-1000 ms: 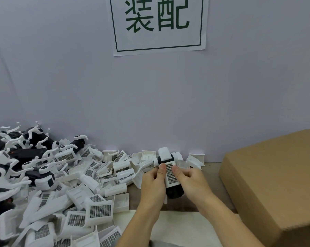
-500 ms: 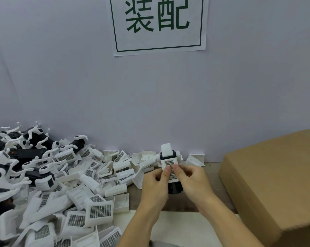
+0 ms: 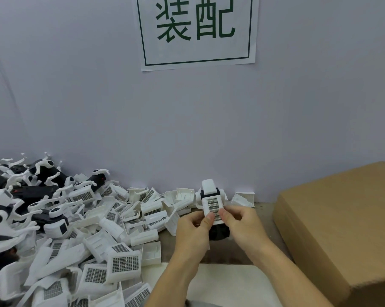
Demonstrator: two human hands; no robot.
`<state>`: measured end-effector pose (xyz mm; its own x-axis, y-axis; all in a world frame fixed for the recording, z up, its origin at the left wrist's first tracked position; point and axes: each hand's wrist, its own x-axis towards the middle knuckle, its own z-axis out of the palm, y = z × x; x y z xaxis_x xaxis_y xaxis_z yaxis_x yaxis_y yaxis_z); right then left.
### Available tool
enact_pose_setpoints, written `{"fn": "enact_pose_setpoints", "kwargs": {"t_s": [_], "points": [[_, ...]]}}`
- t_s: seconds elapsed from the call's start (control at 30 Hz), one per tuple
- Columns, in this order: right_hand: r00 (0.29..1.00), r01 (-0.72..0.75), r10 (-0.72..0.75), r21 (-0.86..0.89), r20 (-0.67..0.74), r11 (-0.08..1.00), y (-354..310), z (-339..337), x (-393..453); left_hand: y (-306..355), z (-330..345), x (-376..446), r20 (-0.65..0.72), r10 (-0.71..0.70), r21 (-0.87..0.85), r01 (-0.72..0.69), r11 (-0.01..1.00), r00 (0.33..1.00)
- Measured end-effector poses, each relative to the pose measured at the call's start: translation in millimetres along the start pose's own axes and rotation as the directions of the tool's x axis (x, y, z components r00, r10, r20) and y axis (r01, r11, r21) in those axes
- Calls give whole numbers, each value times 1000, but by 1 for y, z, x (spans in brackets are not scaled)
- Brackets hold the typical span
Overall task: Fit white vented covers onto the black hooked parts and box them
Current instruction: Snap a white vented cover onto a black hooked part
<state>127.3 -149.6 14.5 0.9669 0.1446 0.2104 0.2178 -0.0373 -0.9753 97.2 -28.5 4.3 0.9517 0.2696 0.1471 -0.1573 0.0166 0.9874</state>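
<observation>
Two hands, left hand (image 3: pixel 192 232) and right hand (image 3: pixel 245 224), held one black hooked part (image 3: pixel 218 232) under one white vented cover (image 3: pixel 213 207). Left lay dozens of loose white covers (image 3: pixel 112 247) and several black parts (image 3: pixel 41 173). One cardboard box (image 3: pixel 337 229) stood right; one sign (image 3: pixel 197 29) hung far.

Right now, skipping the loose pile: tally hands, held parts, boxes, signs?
Hands: 2, left hand and right hand
Held part: 1
Box: 1
Sign: 1
Total: 5
</observation>
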Motion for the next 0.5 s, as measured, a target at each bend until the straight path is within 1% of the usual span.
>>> {"fn": "enact_pose_setpoints", "kwargs": {"t_s": [0.13, 0.2, 0.3, 0.37, 0.43, 0.5], "points": [[998, -63, 65, 188, -1, 980, -4, -7, -1, 2, 1, -2, 96, 23, -11, -22, 1000, 995], [996, -83, 90, 221, -20, 972, -4, -7, -1, 1, 2, -3, 120, 24, -32, -20, 999, 993], [995, -61, 69, 120, -66, 991, 0, -1, 2, 1, 2, -4, 111, 22, -91, -12, 996, 994], [995, -33, 36, 37, -91, 999, -1, 0, 4, 1, 1, -5, 89, 41, -72, -34, 997, 995], [997, -23, 24, 9, -78, 1000, -2, -1, 3, 1, -1, -4, 81, 46, -58, -41, 997, 996], [999, -21, 23, 27, -45, 999, -2, 0, 2, 1, 0, -3, 69, 37, -72, -32, 997, 997]]}}
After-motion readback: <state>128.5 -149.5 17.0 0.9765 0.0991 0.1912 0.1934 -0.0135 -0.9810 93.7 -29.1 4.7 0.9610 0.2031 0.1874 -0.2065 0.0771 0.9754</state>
